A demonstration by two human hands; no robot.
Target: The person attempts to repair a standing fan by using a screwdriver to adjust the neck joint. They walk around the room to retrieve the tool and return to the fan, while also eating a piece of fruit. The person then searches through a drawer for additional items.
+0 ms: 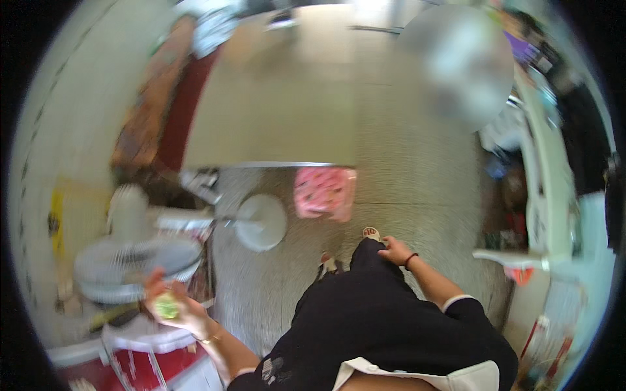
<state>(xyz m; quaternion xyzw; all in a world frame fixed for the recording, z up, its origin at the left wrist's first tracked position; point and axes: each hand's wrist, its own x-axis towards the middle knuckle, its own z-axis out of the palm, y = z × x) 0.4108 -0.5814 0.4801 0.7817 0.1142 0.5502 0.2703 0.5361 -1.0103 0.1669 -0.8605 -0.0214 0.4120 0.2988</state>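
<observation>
My left hand (186, 311) is held out at the lower left, palm turned up, with its fingers smeared by motion. In it rests a small, roundish yellow-green thing (167, 307), too blurred to name. The fan (137, 264) with a round grey cage is nearest to this hand, just beyond the fingertips. My right hand (394, 252) hangs in front of my dark clothes, near my right leg. Its fingers are loosely bent and apart, and I see nothing in them. A dark band circles the right wrist.
A pale table (274, 111) stands ahead, with a pink patterned stool seat (325, 192) at its near edge. Left of that, a round white base (261, 223) stands on the floor. A wooden bench (153, 98) lines the left; a white shelf unit (544, 169) stands right.
</observation>
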